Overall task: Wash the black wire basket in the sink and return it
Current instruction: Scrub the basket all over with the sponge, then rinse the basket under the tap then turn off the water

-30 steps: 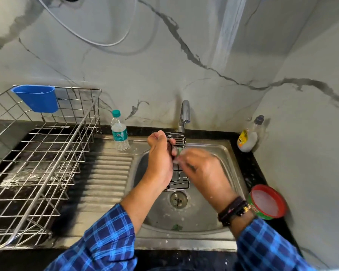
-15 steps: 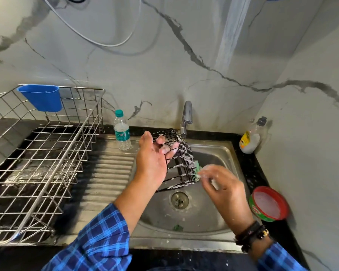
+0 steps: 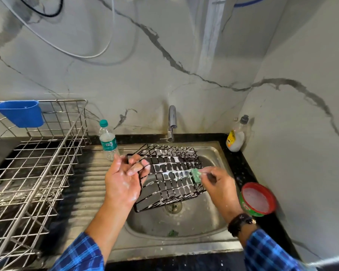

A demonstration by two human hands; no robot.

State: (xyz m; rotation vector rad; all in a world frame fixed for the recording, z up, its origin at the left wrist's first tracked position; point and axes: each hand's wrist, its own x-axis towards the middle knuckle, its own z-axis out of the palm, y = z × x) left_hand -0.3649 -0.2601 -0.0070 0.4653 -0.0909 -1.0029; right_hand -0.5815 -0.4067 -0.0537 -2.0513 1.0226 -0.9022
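Note:
The black wire basket hangs tilted over the steel sink, streaked with white foam. My left hand holds its left edge, with fingers hooked through the wires. My right hand pinches a green scrub pad against the basket's right side. The drain shows just below the basket. The tap stands behind it, and no water stream is visible.
A large steel dish rack with a blue cup holder fills the left counter. A water bottle stands behind the drainboard. A soap bottle and a red-rimmed tub of dish paste sit right of the sink.
The basket has turned from upright and edge-on to lying broadside with its wide face toward me. My right hand with the pad has moved out to the basket's right side.

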